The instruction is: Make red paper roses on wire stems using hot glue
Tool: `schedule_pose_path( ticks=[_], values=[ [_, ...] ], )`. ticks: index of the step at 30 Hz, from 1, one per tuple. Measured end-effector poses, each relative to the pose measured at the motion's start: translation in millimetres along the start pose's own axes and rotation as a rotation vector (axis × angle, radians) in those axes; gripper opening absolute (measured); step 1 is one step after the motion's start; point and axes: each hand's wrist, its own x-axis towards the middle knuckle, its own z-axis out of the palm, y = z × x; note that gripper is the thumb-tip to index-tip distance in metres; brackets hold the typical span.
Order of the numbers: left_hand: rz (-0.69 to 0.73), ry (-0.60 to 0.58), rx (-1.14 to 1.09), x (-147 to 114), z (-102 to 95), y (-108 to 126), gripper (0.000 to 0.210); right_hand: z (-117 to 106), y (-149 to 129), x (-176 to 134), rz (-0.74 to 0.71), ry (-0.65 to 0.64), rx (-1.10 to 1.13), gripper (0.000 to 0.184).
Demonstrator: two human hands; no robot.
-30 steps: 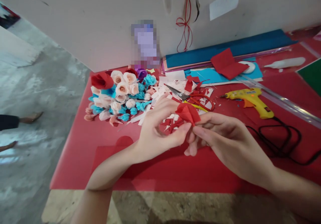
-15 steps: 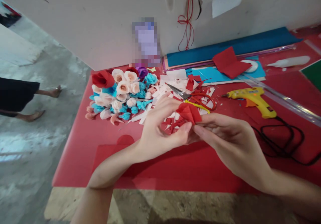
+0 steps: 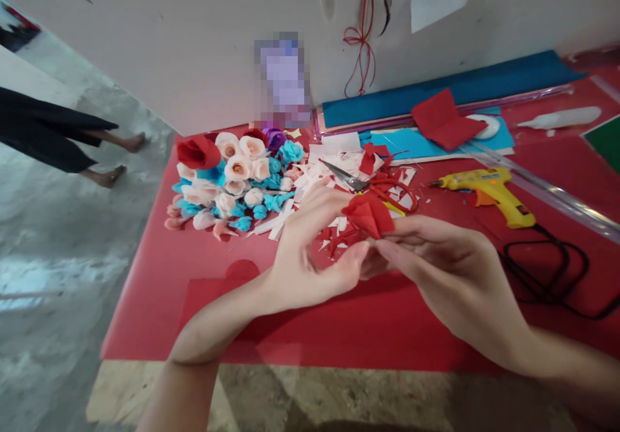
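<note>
A small red paper flower (image 3: 369, 215) is pinched at its base between both hands, above the table. My left hand (image 3: 314, 251) curls round its left side, thumb and fingertips closed on the lower end. From the right, my right hand (image 3: 436, 261) grips the same base with thumb and index finger. Just behind the flower lie scissors (image 3: 349, 177) with red and yellow handles, on a heap of white and red paper scraps (image 3: 317, 183). Further left is a cluster of paper flowers (image 3: 237, 170) in white, blue, red, pink and purple.
A yellow glue gun (image 3: 498, 190) with a black cord (image 3: 547, 257) rests on the right. Behind it are folded red paper (image 3: 443, 122), blue sheets (image 3: 450, 90) and a white bottle (image 3: 559, 119). Red sheets (image 3: 217, 296) lie at the front. A person's legs (image 3: 53, 128) show at left.
The flower has tilted and shifted slightly right, and my right hand has moved a little right with it. The person at the left has stepped further into view.
</note>
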Motion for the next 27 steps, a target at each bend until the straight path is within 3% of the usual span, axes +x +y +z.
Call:
schedule_pose_path(
  ticks=[3, 7, 27],
  values=[
    [-0.004, -0.025, -0.095, -0.4, -1.9, -1.2, 0.017, -1.9, 0.5, -0.6, 0.030, -0.006, 0.027, 0.009],
    [-0.118, -0.035, -0.195, 1.7, -2.5, 1.9, 0.010, -3.1, -0.5, -2.4, 0.054, -0.024, 0.060, 0.009],
    [-0.573, -0.027, -0.763, 0.3, 6.1, 2.3, 0.012, 1.6, -10.5, -2.8, 0.012, -0.097, -0.033, 0.033]
  ],
)
